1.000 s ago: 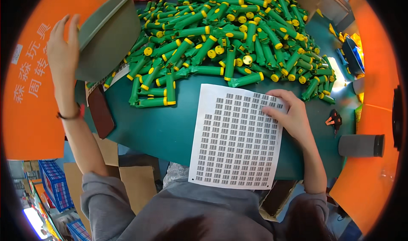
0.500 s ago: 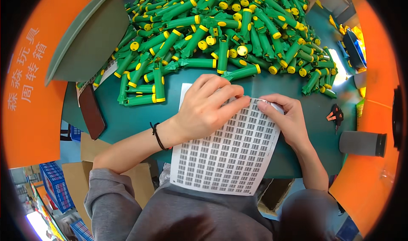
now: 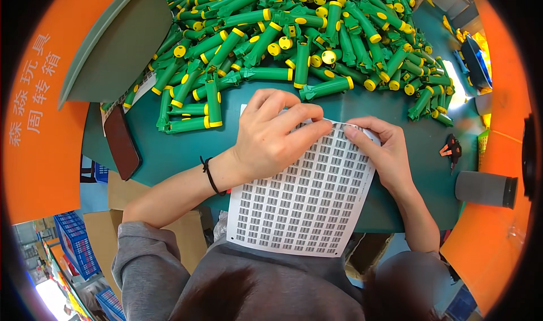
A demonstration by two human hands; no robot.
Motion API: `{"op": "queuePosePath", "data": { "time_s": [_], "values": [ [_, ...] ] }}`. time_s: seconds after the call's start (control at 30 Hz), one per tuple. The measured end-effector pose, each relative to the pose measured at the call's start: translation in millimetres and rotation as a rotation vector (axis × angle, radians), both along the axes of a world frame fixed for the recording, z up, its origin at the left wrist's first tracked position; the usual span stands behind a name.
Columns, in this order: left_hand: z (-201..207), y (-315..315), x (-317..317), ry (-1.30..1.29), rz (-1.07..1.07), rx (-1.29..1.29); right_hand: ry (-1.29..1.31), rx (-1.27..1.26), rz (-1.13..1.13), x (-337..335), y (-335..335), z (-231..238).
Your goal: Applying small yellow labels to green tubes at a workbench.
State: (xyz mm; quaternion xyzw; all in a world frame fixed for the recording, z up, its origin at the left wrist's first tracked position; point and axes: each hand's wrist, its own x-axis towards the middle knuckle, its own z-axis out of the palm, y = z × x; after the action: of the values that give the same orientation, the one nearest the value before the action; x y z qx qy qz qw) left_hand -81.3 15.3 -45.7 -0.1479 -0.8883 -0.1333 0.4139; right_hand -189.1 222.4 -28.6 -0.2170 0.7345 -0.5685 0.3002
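Smooth tabletop [image 3: 175,154], rectangular paper sheet [image 3: 302,199]

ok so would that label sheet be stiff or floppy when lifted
The label sheet is probably floppy, as it seems to bow near the left hand and right hand. It looks paper-thin, so likely light for its size and perhaps easily creased.

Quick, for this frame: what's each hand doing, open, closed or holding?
Left hand: fingers bent at the sheet's top; whether it pinches anything can't be told.
Right hand: closed on the sheet's upper right edge, thumb on top.
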Motion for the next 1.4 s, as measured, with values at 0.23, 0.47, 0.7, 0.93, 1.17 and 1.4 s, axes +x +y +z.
{"op": "queuePosePath", "data": {
  "time_s": [0.23,0.47,0.7,0.93,1.17,1.4],
  "values": [
    [-3,4,-7,-0.004,-0.006,0.115,0.129,0.074,0.048,-3,-2,2],
    [0,-2,-8,-0.103,-0.036,0.381,0.871,0.000,-0.044,-27,-30,4],
    [14,-27,-13,-0.142,0.006,0.901,1.031,0.185,0.148,-46,-45,12],
    [18,-30,-13,-0.111,-0.069,0.817,1.420,0.114,0.279,-56,-38,12],
    [39,-6,-1,-0.223,-0.292,0.726,0.870,-0.147,0.029,0,-14,22],
    [32,8,6,-0.311,-0.318,0.915,0.058,-0.444,0.042,17,0,11]
  ]
}}
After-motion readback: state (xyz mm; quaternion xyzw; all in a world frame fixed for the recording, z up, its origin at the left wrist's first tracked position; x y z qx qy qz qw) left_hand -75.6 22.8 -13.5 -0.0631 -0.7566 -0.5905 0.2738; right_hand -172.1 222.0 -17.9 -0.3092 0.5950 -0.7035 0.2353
